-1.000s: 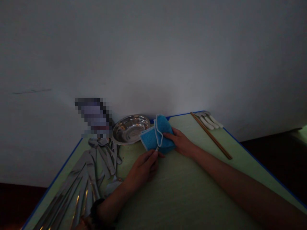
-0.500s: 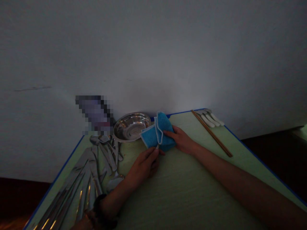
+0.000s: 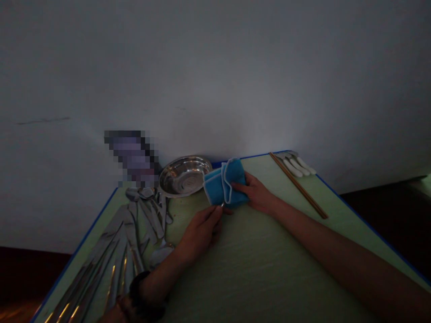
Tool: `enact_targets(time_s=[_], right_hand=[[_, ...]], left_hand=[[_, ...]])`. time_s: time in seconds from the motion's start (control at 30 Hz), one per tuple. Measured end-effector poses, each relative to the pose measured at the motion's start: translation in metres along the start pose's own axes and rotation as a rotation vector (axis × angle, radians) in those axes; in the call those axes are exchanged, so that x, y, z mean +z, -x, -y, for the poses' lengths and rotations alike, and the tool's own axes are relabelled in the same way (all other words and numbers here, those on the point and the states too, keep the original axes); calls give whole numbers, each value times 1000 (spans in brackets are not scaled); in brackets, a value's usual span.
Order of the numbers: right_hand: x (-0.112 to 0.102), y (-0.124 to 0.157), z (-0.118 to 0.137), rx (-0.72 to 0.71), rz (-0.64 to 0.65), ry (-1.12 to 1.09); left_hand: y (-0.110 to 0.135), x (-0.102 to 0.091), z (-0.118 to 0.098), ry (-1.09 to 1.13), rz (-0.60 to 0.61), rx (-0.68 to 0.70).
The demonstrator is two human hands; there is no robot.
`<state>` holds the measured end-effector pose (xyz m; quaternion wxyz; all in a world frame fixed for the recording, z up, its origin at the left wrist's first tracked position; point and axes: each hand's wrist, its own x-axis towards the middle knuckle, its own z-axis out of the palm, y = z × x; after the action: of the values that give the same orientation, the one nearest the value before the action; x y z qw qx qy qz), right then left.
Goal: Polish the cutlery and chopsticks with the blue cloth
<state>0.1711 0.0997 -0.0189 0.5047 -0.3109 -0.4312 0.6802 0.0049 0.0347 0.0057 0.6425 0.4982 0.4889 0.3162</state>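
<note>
My right hand (image 3: 257, 190) is closed on a folded blue cloth (image 3: 213, 185) with pale edging, above the middle of the table. Just below the cloth, my left hand (image 3: 202, 229) pinches the end of a thin metal utensil (image 3: 222, 205). Only its small shiny tip shows between thumb and cloth; the rest is hidden, so its kind cannot be made out. Behind the hands stands a round stainless steel bowl (image 3: 170, 181), tilted in view. Near my left forearm lie several metal spoons (image 3: 150, 220) and a ladle-like large spoon (image 3: 160, 255).
Several long knives (image 3: 97, 260) fan out along the left edge of the green table (image 3: 262, 269). Wooden chopsticks (image 3: 298, 185) and white-handled forks (image 3: 294, 166) lie at the right. A blurred-out tablet-like object (image 3: 133, 157) leans against the wall (image 3: 215, 80).
The cloth has shifted slightly right along the utensil, with my right hand still gripping it. My left hand stays nearly in place. The camera view has moved a little.
</note>
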Motion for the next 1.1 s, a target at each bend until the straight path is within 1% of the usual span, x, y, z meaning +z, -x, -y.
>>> enact_targets(time_s=[0.13, 0.27, 0.37, 0.5, 0.53, 0.6, 0.67, 0.73, 0.8, 0.87, 0.93, 1.0, 1.07, 1.1], right_hand=[[0, -1, -5, -67, -55, 158], [0, -2, -6, -81, -83, 232], [-2, -1, -3, -37, -51, 177], [-5, 1, 4, 120, 56, 0], [-5, 2, 6, 139, 75, -26], [-4, 2, 6, 121, 77, -46], [-1, 2, 4, 72, 29, -41], [3, 0, 2, 44, -65, -42], [6, -1, -1, 54, -162, -56], [8, -1, -1, 83, -188, -58], [8, 0, 0, 81, -116, 17], [6, 2, 1, 29, -23, 201], [4, 4, 3, -28, 30, 386], [4, 4, 3, -38, 45, 434]], left_hand=[[0, 1, 2, -41, 20, 44], [0, 0, 2, 41, 51, 23], [0, 0, 1, 67, 28, -7], [0, -1, 0, 56, 3, -17], [0, -1, 0, 55, 4, -17], [-1, -2, 1, 55, 7, -11], [-1, -1, 2, 46, 3, 3], [-1, 1, 3, 37, -1, 24], [0, 3, 3, 31, -7, 43], [1, 6, 2, 28, -30, 67], [2, 7, 2, 22, -65, 94], [1, 7, 2, 11, -86, 117], [0, 7, 3, -9, -88, 128], [0, 6, 4, -22, -86, 133]])
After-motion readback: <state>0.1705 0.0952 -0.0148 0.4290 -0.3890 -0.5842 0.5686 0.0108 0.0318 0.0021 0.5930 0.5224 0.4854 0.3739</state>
